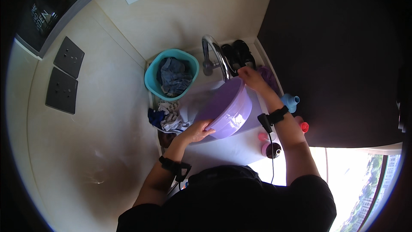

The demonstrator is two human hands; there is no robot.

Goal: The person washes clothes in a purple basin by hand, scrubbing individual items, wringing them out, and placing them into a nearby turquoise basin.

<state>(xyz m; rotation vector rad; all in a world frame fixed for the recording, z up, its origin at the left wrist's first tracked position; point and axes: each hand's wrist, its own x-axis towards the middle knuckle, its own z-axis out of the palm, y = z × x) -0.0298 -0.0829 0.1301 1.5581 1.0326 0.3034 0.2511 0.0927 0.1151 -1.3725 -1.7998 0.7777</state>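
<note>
A purple plastic basin (230, 116) is tilted over the sink, its open side turned away from me and to the left. My left hand (198, 131) grips its near-left rim, thumb on the outer side. At the far right of the rim, my right hand (252, 78) holds on close to the chrome faucet (214, 46); its fingertips are partly hidden. The faucet's spout comes down at the basin's far edge. Left of the basin, wet-looking light and blue clothes (170, 117) lie in a heap at the sink's edge.
A turquoise tub (149, 79) with blue denim-like cloth stands at the back left. Black shoes (239, 53) are behind the faucet, near a purple bag or cloth (267, 76). Blue (290, 102) and red-capped (304, 127) bottles and a pink bottle (268, 150) stand at the right.
</note>
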